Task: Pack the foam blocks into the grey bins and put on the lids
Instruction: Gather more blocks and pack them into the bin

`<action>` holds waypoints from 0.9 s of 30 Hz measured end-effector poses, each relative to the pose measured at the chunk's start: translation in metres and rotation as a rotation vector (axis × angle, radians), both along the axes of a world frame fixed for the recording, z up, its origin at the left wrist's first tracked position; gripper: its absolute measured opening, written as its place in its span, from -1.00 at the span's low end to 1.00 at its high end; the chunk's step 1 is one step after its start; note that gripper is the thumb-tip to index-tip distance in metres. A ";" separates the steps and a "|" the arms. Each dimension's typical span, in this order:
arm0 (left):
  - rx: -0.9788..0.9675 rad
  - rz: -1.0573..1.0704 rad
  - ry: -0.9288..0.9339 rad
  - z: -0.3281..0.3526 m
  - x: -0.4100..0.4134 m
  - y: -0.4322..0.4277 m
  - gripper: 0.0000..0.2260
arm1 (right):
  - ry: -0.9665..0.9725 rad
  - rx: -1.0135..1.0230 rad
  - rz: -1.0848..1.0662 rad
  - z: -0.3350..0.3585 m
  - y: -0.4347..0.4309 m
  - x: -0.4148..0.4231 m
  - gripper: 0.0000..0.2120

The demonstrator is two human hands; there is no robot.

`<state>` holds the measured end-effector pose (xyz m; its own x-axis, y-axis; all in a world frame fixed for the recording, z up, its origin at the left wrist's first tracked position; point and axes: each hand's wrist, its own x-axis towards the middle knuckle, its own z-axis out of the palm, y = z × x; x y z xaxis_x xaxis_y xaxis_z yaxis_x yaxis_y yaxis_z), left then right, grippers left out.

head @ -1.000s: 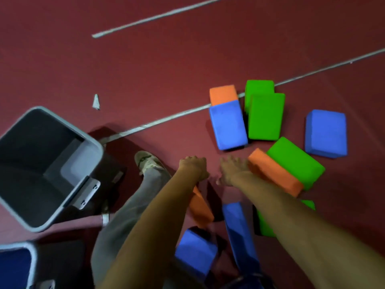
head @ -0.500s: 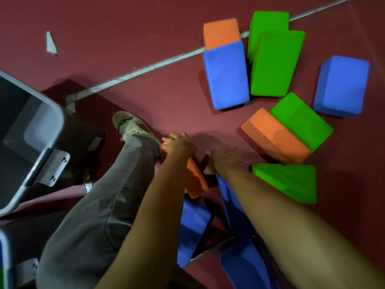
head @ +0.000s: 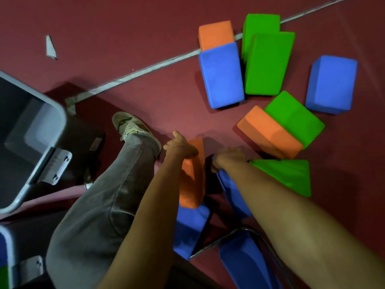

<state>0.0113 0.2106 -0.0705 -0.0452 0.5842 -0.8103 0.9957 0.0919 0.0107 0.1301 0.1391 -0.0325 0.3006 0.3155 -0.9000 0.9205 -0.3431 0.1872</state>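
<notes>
My left hand (head: 180,145) grips the top end of an orange foam block (head: 192,180) standing on edge near my leg. My right hand (head: 228,156) grips the top end of a blue foam block (head: 234,195) just to the right of it. Several more blocks lie on the red floor beyond: a blue one (head: 221,75), a green one (head: 268,63), an orange one (head: 268,132), a green wedge-looking one (head: 287,176). An empty grey bin (head: 31,130) stands tilted at the left.
A second grey bin (head: 8,261) with blue and green inside shows at the bottom left. My leg and shoe (head: 129,126) stand between bin and blocks. More blue blocks (head: 189,228) and a metal frame (head: 225,236) lie under my arms. A lone blue block (head: 331,84) sits far right.
Both hands have drawn back from the far blocks and closed on the near ones, left on the orange block, right on the blue one. The view has tilted down and closer.
</notes>
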 end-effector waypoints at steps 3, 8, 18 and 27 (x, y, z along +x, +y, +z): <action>0.031 -0.066 -0.055 0.026 0.005 0.003 0.10 | -0.006 0.137 -0.115 0.017 0.006 0.004 -0.18; 0.185 -0.152 -0.119 0.091 -0.007 0.012 0.00 | -0.136 0.369 -0.110 0.059 0.021 0.009 -0.07; 0.687 -0.293 -0.185 0.228 -0.126 0.010 -0.34 | -0.144 0.910 0.043 0.161 0.047 -0.043 -0.39; 0.940 -0.175 0.054 0.298 -0.299 -0.025 -0.43 | -0.015 1.135 0.468 0.263 0.064 -0.209 -0.27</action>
